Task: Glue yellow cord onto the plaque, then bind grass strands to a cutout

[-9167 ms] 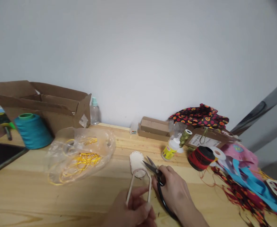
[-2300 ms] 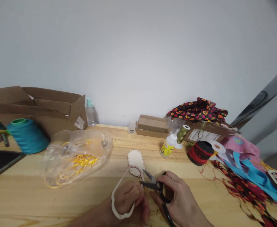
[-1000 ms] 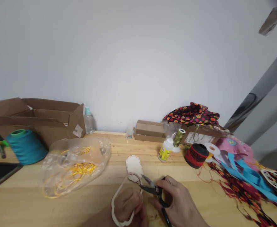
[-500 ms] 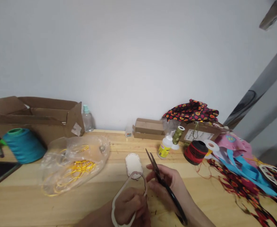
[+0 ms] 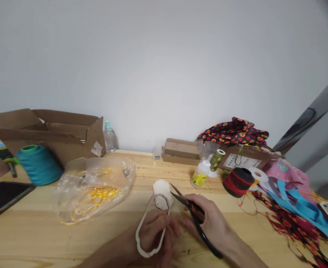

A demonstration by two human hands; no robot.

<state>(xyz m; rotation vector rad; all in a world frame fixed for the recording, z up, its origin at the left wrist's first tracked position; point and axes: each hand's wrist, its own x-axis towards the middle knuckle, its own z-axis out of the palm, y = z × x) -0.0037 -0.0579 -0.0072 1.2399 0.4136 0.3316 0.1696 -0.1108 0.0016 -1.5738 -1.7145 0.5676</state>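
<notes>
A pale, thin frame with a wavy outline [image 5: 139, 232] is in my left hand [image 5: 155, 227], pinched at its right side between thumb and fingers. My right hand [image 5: 208, 219] is closed around black-handled scissors [image 5: 193, 212], whose blades are slightly apart and point up and to the left. Just beyond the frame, a flat whitish plaque with a scalloped edge [image 5: 161, 189] lies on the wooden table. The frame's upper end overlaps the plaque's lower part in view. The scissor tips are beside the plaque's right edge.
Left are a bag of yellow cord [image 5: 102, 193], a teal thread cone [image 5: 39, 165], a phone [image 5: 6, 197] and an open carton [image 5: 54, 145]. Right are a glue bottle [image 5: 201, 174], red-black thread [image 5: 238, 182], blue ribbon [image 5: 303, 208] and patterned fabric [image 5: 233, 132].
The frame now stands more upright in my left hand, whose fingers have spread a little. The scissors have tilted further left, toward the plaque. The whole view has shifted slightly.
</notes>
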